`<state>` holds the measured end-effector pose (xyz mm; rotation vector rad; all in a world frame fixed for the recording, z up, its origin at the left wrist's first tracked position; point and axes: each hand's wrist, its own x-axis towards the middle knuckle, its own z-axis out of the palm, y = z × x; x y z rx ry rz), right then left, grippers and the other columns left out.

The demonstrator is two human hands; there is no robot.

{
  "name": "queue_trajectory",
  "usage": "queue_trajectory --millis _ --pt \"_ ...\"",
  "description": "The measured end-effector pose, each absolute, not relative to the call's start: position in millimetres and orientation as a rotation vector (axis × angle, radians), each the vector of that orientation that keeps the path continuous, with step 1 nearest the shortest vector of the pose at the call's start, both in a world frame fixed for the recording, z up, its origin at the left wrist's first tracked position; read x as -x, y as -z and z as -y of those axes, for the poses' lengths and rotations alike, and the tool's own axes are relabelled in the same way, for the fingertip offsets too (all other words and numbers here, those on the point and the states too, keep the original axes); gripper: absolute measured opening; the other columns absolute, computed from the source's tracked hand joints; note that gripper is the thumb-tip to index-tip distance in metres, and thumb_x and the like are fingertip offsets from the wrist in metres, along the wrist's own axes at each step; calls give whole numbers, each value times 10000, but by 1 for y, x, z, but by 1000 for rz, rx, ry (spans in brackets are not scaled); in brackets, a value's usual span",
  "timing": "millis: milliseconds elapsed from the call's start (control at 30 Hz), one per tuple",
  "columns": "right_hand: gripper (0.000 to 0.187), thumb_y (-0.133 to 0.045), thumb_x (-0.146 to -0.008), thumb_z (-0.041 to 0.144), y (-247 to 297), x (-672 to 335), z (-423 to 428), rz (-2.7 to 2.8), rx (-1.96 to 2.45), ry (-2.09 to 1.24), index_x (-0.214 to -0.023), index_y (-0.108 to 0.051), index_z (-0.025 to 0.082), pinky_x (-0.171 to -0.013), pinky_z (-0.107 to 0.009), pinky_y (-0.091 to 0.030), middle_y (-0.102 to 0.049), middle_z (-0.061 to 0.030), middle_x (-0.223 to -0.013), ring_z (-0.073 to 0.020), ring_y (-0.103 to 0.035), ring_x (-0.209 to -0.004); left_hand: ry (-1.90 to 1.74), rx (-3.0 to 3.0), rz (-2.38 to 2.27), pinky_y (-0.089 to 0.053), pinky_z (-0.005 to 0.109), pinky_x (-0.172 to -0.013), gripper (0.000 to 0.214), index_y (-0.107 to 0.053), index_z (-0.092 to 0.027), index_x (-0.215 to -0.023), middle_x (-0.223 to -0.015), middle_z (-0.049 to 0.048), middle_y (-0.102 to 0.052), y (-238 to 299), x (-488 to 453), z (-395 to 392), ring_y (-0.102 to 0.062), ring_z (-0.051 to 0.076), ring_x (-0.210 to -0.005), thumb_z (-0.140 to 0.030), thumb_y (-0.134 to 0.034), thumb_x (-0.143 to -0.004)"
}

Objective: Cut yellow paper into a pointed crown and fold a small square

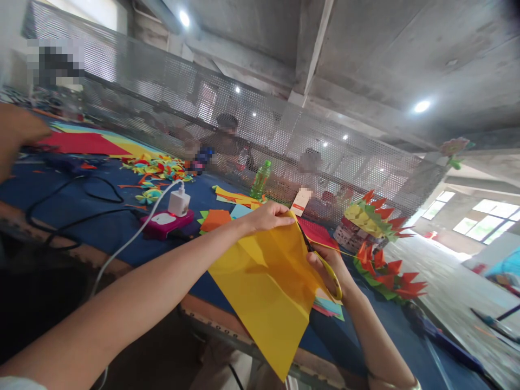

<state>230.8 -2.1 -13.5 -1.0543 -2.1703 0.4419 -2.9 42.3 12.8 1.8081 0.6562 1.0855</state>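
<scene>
Head view: two bare hands at a blue-topped table (150, 254), working on a large, plain, bright yellow paper sheet (260, 295) with a pair of scissors with yellow handles and dark blades (325, 264).
Yellow sheet, place: held in front of the person, its upper part above the tabletop, its lower part hanging past the table's near edge.
Yellow sheet, colour: clear yellow in the lower half, deeper amber in the shaded upper half.
Yellow sheet, surface: soft dents and crease lines run across the upper half; the lower half looks smoother.
Yellow sheet, outline: a long slanting left edge, with one sharp corner pointing down at the bottom.
Narrow yellow paper strip (345, 253): stretches out to the right from beside the blades, in front of a red paper piece (319, 232).
Left hand (270, 215): thumb and fingers pinch the sheet's top edge, just beside the blade tips.
Right hand (331, 260): fingers wrapped about the scissor handles; how far the blades are spread, I cannot tell.
Scissors: blades at the sheet's upper right edge, a yellow loop standing out below the hand.
Beyond the hands: a clear green plastic bottle (260, 181).
Right side of table: spiky orange and green folded-paper pieces (390, 276).
</scene>
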Motion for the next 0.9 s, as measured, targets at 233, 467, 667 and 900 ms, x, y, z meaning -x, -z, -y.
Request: queue_trajectory --millis 233,467,667,900 --pt "577 -478 -816 743 13 -227 4 2150 1032 -356 -756 -636 191 -594 -273 -446 -577 -23 -637 -231 -567 -696 -1084 -1808 -652 -370 219 -585 266 -660 -135 -768 -690 -6 -624 -12 3 -43 -522 88 -577 -399 -686 -793" --pt "565 -496 -806 741 11 -228 2 2167 1022 -274 -712 -630 200 -625 -281 -451 -553 -21 -607 -233 -563 -699 -1093 -1832 -626 -380 217 -594 255 -669 -145 -776 -692 -8 -629 -11 4 -46 -525 87 -579 -398 -677 -809" --pt "577 -494 -809 742 11 -226 4 2162 1024 -257 -738 -640 188 -624 -277 -440 -539 -17 -606 -233 -556 -727 -1095 -1825 -604 -400 219 -611 250 -687 -154 -794 -718 0 -653 -11 4 -47 -546 95 -602 -403 -680 -811" --pt "581 -481 -822 736 11 -228 3 2201 1026 -193 -710 -609 181 -561 -264 -380 -518 -13 -619 -188 -494 -658 -1114 -1880 -663 -353 211 -564 281 -658 -139 -757 -659 -13 -604 -11 5 -47 -498 85 -559 -415 -677 -804"
